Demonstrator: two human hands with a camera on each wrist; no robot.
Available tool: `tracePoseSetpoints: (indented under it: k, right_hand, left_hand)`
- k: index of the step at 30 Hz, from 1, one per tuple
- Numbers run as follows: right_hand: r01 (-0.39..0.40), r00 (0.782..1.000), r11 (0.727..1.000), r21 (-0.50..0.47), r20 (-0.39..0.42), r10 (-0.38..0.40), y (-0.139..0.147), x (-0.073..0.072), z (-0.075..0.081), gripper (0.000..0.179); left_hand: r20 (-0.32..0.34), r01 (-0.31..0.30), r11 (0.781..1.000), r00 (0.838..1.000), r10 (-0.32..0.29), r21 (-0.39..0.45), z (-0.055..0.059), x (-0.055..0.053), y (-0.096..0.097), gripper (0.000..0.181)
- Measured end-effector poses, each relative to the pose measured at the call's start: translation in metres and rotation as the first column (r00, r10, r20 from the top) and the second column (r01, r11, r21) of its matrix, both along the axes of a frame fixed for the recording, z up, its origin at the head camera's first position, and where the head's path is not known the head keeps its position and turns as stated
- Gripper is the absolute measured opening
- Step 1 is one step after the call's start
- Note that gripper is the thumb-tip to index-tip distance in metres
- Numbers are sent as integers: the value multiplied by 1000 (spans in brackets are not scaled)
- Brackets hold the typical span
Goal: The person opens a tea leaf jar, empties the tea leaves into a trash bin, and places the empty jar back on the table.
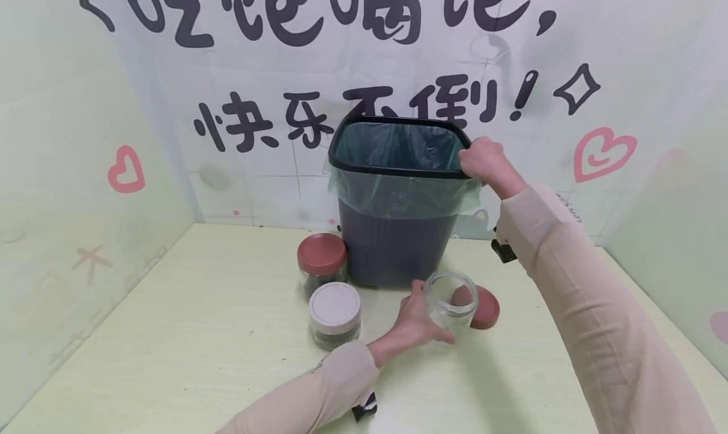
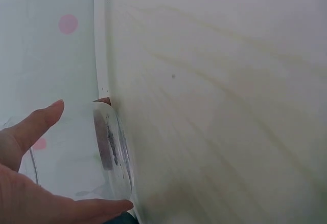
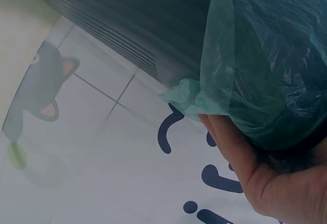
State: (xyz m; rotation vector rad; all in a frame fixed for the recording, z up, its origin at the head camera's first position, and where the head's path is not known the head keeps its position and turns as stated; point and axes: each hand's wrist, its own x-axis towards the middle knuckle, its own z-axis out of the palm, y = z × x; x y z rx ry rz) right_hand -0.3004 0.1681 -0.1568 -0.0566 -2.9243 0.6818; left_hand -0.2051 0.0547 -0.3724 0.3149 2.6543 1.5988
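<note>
My right hand [image 1: 486,162] grips the black rim of a dark trash bin [image 1: 398,251] at its right side. A thin green bag [image 3: 219,65] lines the bin and folds over the rim beside those fingers. Near the bin's lower right, my left hand [image 1: 415,320] is at an uncapped clear glass jar [image 1: 452,304], with thumb and fingers spread along its side. In the left wrist view, the left fingers [image 2: 102,208] lie straight beside the glass. A red lid [image 1: 486,307] lies just right of the jar, partly seen through it.
Left of the bin stands a jar with a red lid [image 1: 321,254] and dark contents. A white-lidded jar [image 1: 335,314] stands in front of it, close to my left forearm. Printed walls [image 1: 256,187] enclose the pale tabletop [image 1: 188,333] at back and sides.
</note>
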Motion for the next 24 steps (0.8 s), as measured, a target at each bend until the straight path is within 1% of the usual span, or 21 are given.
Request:
tracePoseSetpoints:
  k: [4,8,12,15,20,23,24]
  right_hand:
    - [-3,1000,1000,4,4,3,1,0,0,22]
    - [-5,1000,1000,1,6,5,1,0,0,21]
    - [2,1000,1000,-11,14,-2,1,0,1,20]
    - [0,1000,1000,-13,18,0,1,0,1,21]
    - [-6,1000,1000,-10,17,6,0,1,1,24]
    - [2,1000,1000,-18,20,-2,0,1,1,27]
    - [4,1000,1000,-19,20,-4,0,1,1,27]
  left_hand:
    - [-6,-20,1000,1000,20,-5,0,-3,7,85]
    - [-15,-43,998,999,43,-43,0,-6,14,88]
    - [-4,-59,995,998,59,-77,0,-10,20,91]
    - [20,-66,996,998,67,-54,0,-13,25,93]
    - [72,-95,995,993,94,14,1,-14,30,93]
    - [88,-109,994,990,106,26,2,-15,32,90]
    - [84,-109,994,991,107,21,2,-16,33,89]
